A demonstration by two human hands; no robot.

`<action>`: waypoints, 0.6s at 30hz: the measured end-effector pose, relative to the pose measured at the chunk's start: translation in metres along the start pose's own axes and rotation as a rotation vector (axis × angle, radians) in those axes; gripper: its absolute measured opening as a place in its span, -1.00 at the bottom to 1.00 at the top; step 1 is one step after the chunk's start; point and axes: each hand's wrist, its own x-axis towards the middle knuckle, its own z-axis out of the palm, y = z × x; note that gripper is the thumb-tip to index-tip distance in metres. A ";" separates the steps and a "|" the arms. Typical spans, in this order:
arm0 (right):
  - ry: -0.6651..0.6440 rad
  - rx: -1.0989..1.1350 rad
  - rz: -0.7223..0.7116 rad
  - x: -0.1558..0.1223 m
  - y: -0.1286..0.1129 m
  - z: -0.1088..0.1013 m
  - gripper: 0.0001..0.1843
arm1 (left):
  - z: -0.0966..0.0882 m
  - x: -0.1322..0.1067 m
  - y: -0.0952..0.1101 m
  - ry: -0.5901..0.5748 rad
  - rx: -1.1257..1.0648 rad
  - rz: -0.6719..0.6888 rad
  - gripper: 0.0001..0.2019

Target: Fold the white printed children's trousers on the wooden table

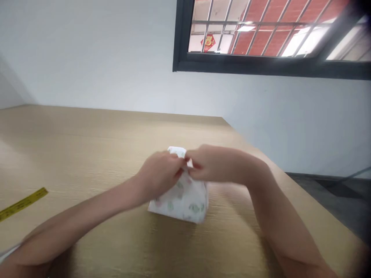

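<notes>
Head view, only one. Left hand (158, 173) and right hand (216, 164) both up at the top of a white printed paper packet (185, 202), green and pink marks on it. Both hands grasping, not released: fingertips come together on the gathered top edge, pinching it from either side. Exact finger placement partly blurred and covered, can't tell more. Packet sits right under and just ahead of both hands, its base on a light wood-grain tabletop (87, 154). Yellow tape measure (23, 204) lies on the table well off to the left of the left hand, not touched. White cuff (8, 253) shows at the bottom edge, behind the left hand. Ahead of the hands: white wall (87, 50), dark-framed barred window (261, 65), red hanging decoration (208, 42) beyond the glass.

Risks, judged: a hard pull between the hands could tear the thin paper. A loose pinch could let the gathered top spring open. Pressing or tugging sideways could tip the packet, since only its base rests on the table.
</notes>
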 end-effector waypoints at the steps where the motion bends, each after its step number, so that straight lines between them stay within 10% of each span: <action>1: 0.009 0.024 0.001 0.017 0.015 -0.007 -0.94 | 0.007 0.018 -0.010 0.005 -0.007 -0.044 -0.77; 8: 0.109 0.274 0.078 0.095 0.097 0.027 -0.82 | 0.077 0.087 -0.076 -0.055 -0.085 -0.105 -0.74; 14: 0.366 0.099 -0.189 0.085 0.072 0.038 -0.73 | 0.083 0.078 -0.089 0.114 -0.209 -0.120 -0.59; 18: 0.055 0.205 -0.409 0.066 0.050 0.067 -0.68 | 0.071 0.055 -0.067 0.170 -0.360 -0.032 -0.51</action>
